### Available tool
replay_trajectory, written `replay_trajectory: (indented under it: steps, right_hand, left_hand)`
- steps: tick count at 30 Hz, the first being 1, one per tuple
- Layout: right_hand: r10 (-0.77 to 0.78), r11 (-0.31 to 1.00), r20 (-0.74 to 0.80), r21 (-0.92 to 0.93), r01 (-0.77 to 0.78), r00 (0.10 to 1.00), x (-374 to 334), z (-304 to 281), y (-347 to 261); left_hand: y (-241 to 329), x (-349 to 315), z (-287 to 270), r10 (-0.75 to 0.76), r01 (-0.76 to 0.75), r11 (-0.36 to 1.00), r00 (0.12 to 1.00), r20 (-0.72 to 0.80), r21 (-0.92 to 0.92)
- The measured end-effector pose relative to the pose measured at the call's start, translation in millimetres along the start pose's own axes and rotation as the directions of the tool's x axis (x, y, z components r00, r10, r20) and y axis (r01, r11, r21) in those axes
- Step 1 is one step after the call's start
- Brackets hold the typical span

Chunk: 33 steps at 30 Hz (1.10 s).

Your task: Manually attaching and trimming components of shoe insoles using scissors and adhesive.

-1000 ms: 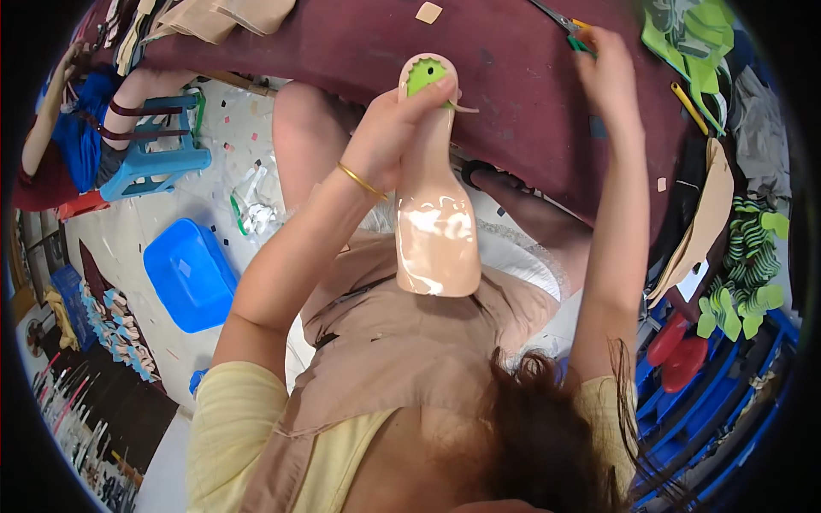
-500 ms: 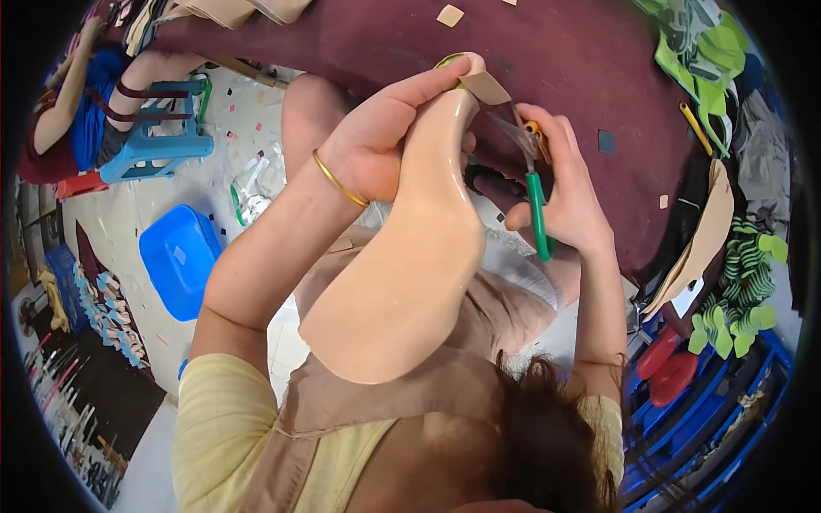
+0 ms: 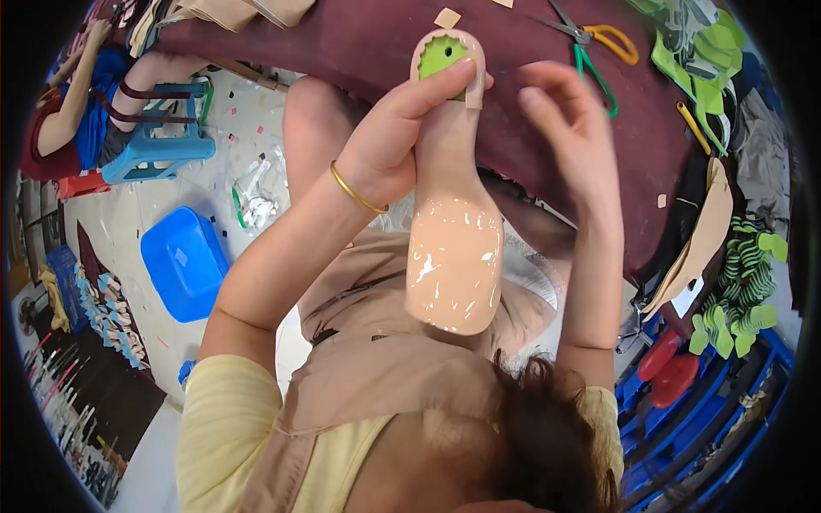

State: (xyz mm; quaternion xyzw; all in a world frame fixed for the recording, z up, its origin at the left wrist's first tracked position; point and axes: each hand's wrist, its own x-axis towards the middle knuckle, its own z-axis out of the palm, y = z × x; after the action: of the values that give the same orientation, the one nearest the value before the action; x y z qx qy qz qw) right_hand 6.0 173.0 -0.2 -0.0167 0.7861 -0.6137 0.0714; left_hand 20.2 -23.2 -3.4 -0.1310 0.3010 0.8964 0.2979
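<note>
The left grip is closed on the narrow, green-faced end of a beige shoe sole, seen across the near edge of the desk; the right grip, fingers parted, is beside scissors toward the desk's right edge.

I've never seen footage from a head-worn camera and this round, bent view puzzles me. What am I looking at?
There is no machine here, just a person's two bare hands. A wide fisheye camera on the person's head looks down, so straight edges bend. Picture left is the person's left.

The left hand holds a shiny beige sole with a green patch at its far end. The right hand is empty and partly open. Near it, scissors with green and orange handles lie open on the dark red table, as does a small beige square.
</note>
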Motion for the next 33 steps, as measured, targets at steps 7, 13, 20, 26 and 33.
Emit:
replay_trajectory:
  steps: [7,13,20,26,33]
  right_hand:
    - [-0.751,0.608,0.076,-0.307,0.732,0.656,-27,33,12]
    - [0.074,0.917,-0.054,0.396,-0.046,0.996,-27,34,-15]
    - [0.061,0.989,-0.073,0.140,-0.051,0.995,-20,35,-3]
    - [0.031,0.986,-0.186,0.167,0.001,0.982,-26,40,12]
    - [-0.578,0.595,0.043,-0.661,0.458,0.815,-39,35,1]
  left_hand:
    - [-10,4,5,0.202,-0.201,0.979,0.979,-0.023,0.036]
    - [-11,4,2,0.208,-0.223,0.958,0.973,0.100,0.181]
    - [-17,9,4,0.170,-0.203,0.939,0.976,0.137,0.277]
    - [-46,4,-17,0.342,-0.383,0.825,0.924,0.174,0.415]
    - [-37,10,-5,0.325,-0.336,0.905,0.942,0.088,0.260]
